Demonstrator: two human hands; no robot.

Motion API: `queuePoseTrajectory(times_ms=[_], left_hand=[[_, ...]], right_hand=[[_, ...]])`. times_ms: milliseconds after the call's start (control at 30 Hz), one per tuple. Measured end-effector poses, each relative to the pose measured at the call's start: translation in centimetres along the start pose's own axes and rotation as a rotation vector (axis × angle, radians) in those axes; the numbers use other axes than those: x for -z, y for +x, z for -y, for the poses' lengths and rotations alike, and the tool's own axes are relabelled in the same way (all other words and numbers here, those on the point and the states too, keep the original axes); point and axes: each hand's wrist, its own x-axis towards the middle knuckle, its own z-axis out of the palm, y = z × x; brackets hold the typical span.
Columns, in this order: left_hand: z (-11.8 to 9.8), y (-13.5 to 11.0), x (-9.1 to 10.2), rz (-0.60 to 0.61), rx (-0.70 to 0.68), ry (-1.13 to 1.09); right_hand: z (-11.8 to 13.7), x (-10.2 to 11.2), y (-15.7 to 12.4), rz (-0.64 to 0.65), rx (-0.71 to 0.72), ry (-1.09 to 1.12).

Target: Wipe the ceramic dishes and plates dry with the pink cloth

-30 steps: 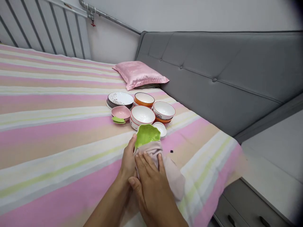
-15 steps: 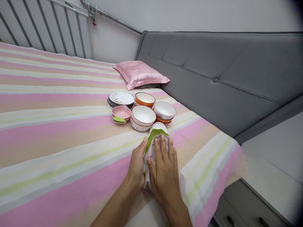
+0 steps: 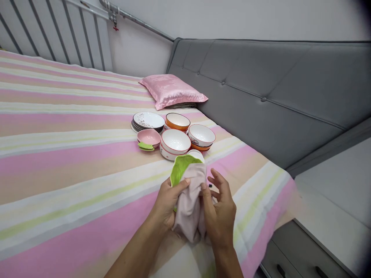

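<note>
In my left hand (image 3: 166,200) is a green leaf-shaped dish (image 3: 180,166), tilted up, its lower part hidden behind a pale pinkish cloth (image 3: 189,212). My left thumb presses the cloth onto the dish. At the cloth's right edge is my right hand (image 3: 222,204), its thumb and lower fingers gripping the fabric while the upper fingers are curved and raised. A small white dish (image 3: 196,155) shows just beyond the green one. A small dark spot near the right fingers is too small to name.
Farther up the striped bed (image 3: 87,177) stand stacked plates (image 3: 148,120), pink dishes with green tabs (image 3: 148,137), white bowls with red rims (image 3: 175,142), an orange bowl (image 3: 177,122) and another bowl stack (image 3: 202,135). Behind are a pink pillow (image 3: 174,90) and grey headboard (image 3: 261,77).
My right hand has moved from lying flat over the cloth to its right edge, fingers now curled. The cloth is bunched differently and more of the green dish shows, tilted leftward.
</note>
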Motion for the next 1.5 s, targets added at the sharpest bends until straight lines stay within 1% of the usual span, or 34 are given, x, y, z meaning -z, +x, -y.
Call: queuePoseTrajectory(times_ms=[67, 133, 200, 267, 367, 467, 533, 633, 700, 767, 933, 1000, 1033, 1067, 1167, 1233, 1267, 1333, 1433, 1500], left_hand=[[-0.1, 0.1, 0.0, -0.045, -0.003, -0.002], [-0.3, 0.1, 0.0, -0.059, 0.000, -0.015], [-0.5, 0.0, -0.1, -0.039, 0.010, -0.025], [-0.7, -0.2, -0.1, -0.005, 0.027, -0.021], [-0.8, -0.4, -0.1, 0.048, 0.074, 0.004], [-0.7, -0.5, 0.0, 0.081, 0.121, 0.039], [-0.5, -0.5, 0.0, 0.102, 0.135, 0.054], [-0.3, -0.5, 0.1, 0.141, 0.139, 0.073], [-0.2, -0.5, 0.1, 0.150, 0.139, 0.089], [-0.2, -0.4, 0.2, 0.141, 0.140, 0.111], [-0.4, -0.8, 0.0, 0.085, 0.163, 0.228], [-0.4, -1.1, -0.3, 0.074, 0.176, 0.270], [-0.4, -1.2, -0.3, 0.071, 0.177, 0.285], [-0.4, -1.2, -0.4, 0.068, 0.175, 0.295], [-0.1, -0.9, -0.3, 0.048, 0.133, 0.270], [0.1, -0.6, -0.1, 0.038, 0.088, 0.225], [0.2, -0.5, 0.0, 0.032, 0.064, 0.206], [0.3, -0.3, 0.1, 0.010, 0.015, 0.188], [0.3, -0.3, -0.2, -0.040, -0.058, 0.181], [0.3, -0.4, -0.5, -0.075, -0.094, 0.190]], right_hand=[[-0.1, 0.2, 0.2, 0.028, -0.095, 0.103], [-0.1, 0.5, 0.5, 0.100, -0.214, 0.234], [-0.1, 0.8, 0.8, 0.185, -0.335, 0.352], [-0.1, 1.3, 1.0, 0.252, -0.409, 0.445], [-0.1, 1.9, 1.3, 0.372, -0.438, 0.528], [-0.3, 2.4, 1.6, 0.510, -0.415, 0.567], [-0.6, 2.7, 1.7, 0.530, -0.392, 0.550], [-0.9, 3.0, 1.9, 0.486, -0.375, 0.488], [-1.0, 3.2, 2.0, 0.421, -0.347, 0.444], [-1.0, 3.2, 2.1, 0.291, -0.315, 0.390], [-1.2, 2.5, 2.1, -0.093, -0.256, 0.306], [-1.4, 2.2, 1.9, -0.193, -0.248, 0.302], [-1.4, 2.1, 1.9, -0.208, -0.259, 0.310], [-1.3, 2.0, 1.8, -0.194, -0.277, 0.325], [-0.7, 1.5, 1.4, -0.064, -0.341, 0.397], [-0.2, 1.0, 1.0, 0.013, -0.349, 0.444], [0.1, 0.7, 0.8, 0.032, -0.334, 0.447], [0.4, -0.1, 0.2, 0.031, -0.267, 0.377], [0.5, -1.2, -0.9, -0.041, -0.150, 0.157], [0.6, -1.8, -1.5, -0.054, -0.136, 0.093]])
